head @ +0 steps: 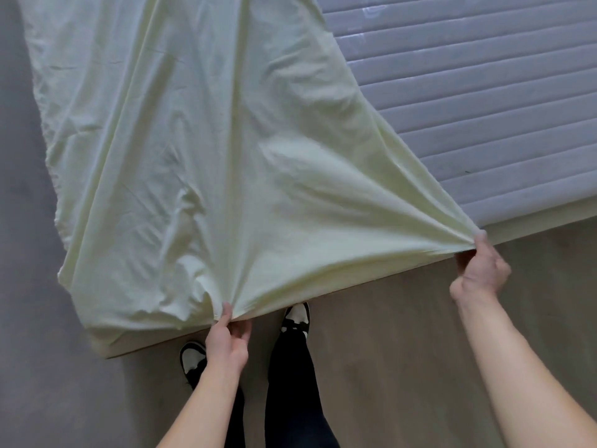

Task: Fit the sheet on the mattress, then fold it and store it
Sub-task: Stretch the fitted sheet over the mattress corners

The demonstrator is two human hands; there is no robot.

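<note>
We pinch the sheet [206, 150] edge with both our left hand [227, 341] and right hand [481, 273] at the mattress [484, 92] foot, half still bare, folding and storing undone.

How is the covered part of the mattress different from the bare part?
The sheet covers the mattress's left part, pale yellow and wrinkled; the bare mattress on the right is grey-white with straight quilted bands. The covered part is pulled into folds toward the left hand and right hand; the bare part lies flat and untouched.
</note>
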